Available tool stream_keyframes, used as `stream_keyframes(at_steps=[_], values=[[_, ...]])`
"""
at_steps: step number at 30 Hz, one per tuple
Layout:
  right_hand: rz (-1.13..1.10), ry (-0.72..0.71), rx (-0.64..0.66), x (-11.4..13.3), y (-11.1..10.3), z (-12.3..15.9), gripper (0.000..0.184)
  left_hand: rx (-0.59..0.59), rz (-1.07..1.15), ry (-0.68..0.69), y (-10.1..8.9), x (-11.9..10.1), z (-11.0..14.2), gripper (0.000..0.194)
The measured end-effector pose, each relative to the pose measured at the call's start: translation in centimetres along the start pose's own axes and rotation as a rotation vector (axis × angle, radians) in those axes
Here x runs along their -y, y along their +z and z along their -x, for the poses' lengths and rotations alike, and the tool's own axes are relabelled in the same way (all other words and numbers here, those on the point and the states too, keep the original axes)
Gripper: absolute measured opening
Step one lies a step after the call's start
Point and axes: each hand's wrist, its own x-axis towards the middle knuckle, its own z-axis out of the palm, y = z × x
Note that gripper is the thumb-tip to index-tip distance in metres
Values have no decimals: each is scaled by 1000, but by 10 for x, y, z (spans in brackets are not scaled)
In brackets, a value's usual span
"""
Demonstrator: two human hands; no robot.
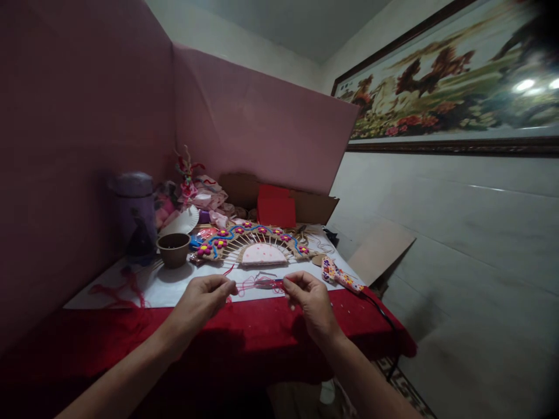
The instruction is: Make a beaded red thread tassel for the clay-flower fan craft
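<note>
My left hand [204,298] is closed in a pinch, and a short end of red yarn [229,270] sticks up from its fingertips. Level with it on the right, my right hand [311,299] pinches red yarn too; whether it is the same strand is hard to see. Between the hands, loops of thin pink thread [248,283] lie on the white sheet by what looks like a pair of scissors [264,284]. Just behind them rests a fan-shaped craft [262,254] with a dotted half-round base, thin sticks and a burlap arc of purple-and-yellow flowers.
A flower-patterned glue gun [340,276] lies at the right, its black cord over the table edge. On the left stand a brown bowl [173,250] and a purple flask [135,215], with tangled red yarn [126,291] in front. Red card [276,208] leans at the back.
</note>
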Motion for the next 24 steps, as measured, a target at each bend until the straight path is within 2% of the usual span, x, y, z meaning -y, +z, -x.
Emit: stream_keyframes(at_steps=[5,9,16,24], values=[[167,-24,53,5,-11,3,23,-29,8,19,-13,3,-7,43],[335,-78,27,5,-32,3,21,-133,23,46,-25,-1,-8,42],[548,-123,-121,11,-83,8,25,-246,69,46,-48,-9,-11,44],[589,18,-360,15,-143,22,40,-309,48,55,-59,-12,-4,40]])
